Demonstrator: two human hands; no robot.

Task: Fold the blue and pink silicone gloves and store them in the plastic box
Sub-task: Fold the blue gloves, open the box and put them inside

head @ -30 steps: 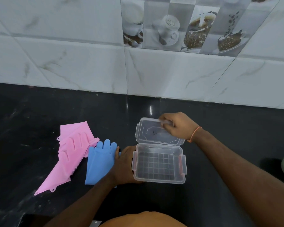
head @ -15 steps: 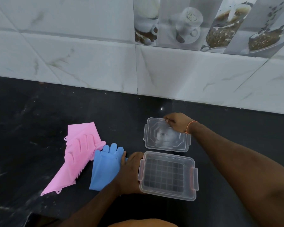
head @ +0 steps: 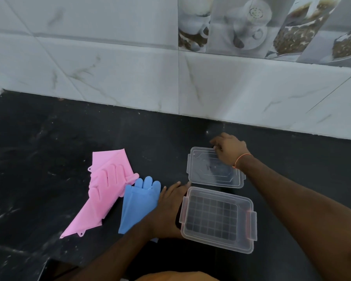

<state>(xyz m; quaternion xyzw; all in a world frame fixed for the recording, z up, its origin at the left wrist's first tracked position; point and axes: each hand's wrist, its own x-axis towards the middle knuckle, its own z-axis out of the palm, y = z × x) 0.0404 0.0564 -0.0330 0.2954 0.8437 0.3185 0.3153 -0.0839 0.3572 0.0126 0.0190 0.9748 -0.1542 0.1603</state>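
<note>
Nearest: plastic box (head: 217, 219) sat open on black bench (head: 39, 142), empty, grid base visible, pink latches at both ends. L hand (head: 171, 207) lay flat on bench just beside box's left wall, touching it, fingers (head: 175, 186) stretched out & relaxed, gripping nothing; heel of hand overlapped edge of blue glove (head: 139, 201).

Change vs 1 s ago: lid (head: 214, 168), then tilted up in R hand, was now down flat on bench just behind box, apart from it. Box opening fully clear → judged prep step done, folding not begun.

Gloves: blue glove lay flat, unfolded, fingers pointing away, left of box. Pink glove (head: 103, 189) further left, lying diagonal, cuff part doubled over near top, bristle edge touching blue glove's side. Both outside box.

Farther: R hand (head: 228, 149) reached over lid's far edge, arm crossing above box's right side. R fingers (head: 216, 144) curled down at lid rim; whether pinching or already let go — can't tell. Orange band on wrist. Tiled wall (head: 109, 74) behind.
</note>
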